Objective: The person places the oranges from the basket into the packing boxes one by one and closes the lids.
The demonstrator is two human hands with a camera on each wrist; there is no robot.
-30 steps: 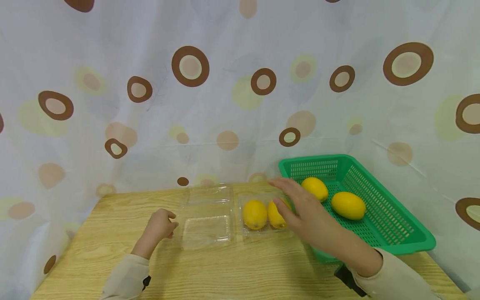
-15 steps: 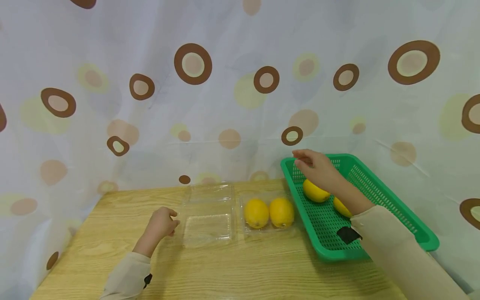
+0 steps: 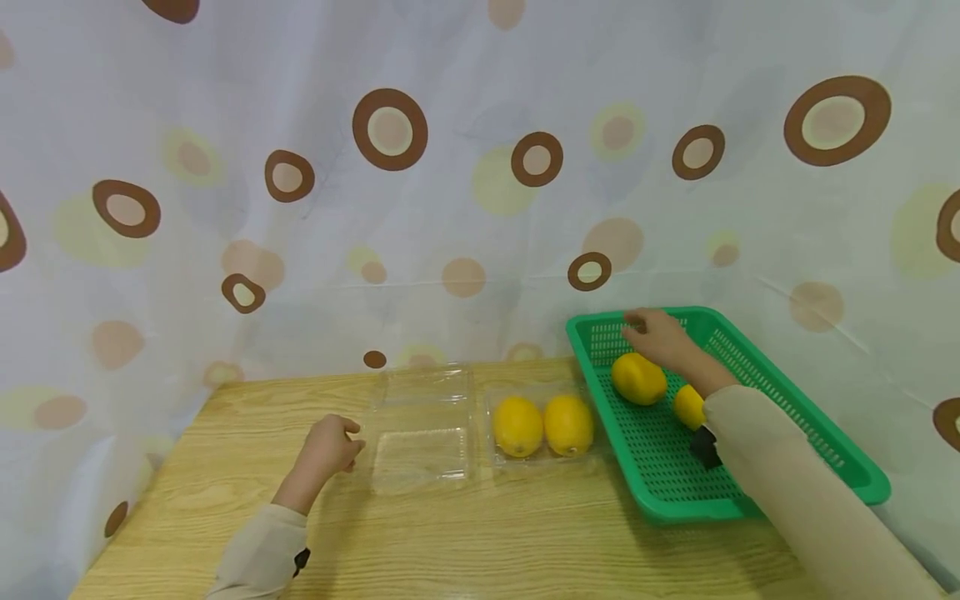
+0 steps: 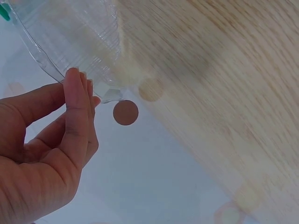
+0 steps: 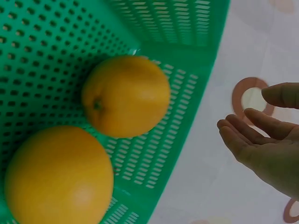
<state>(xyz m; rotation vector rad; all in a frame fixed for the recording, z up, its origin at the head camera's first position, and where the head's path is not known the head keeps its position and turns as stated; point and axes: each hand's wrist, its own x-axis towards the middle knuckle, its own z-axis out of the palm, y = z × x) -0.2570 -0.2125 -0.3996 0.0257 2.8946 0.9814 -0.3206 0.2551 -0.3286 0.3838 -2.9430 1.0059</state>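
- Two lemons (image 3: 543, 426) already sit in the clear box (image 3: 480, 425) on the desk (image 3: 465, 533).
- Two more lemons (image 3: 638, 378) wait in the green basket (image 3: 825, 450).
- Right hand (image 3: 662, 337) hovers over them, grip relaxed, empty.
- Left hand (image 3: 327, 447) pinches the box's edge.

Both arms wear long beige sleeves (image 3: 795, 483), a black strap (image 3: 705, 447) at each wrist.

At right centre of the head view, the sleeve (image 3: 787, 475) covers most of one lemon (image 3: 688, 406) in the basket (image 3: 810, 433). In the left wrist view, the clear tray (image 4: 70, 37) runs off the top edge, blurred.
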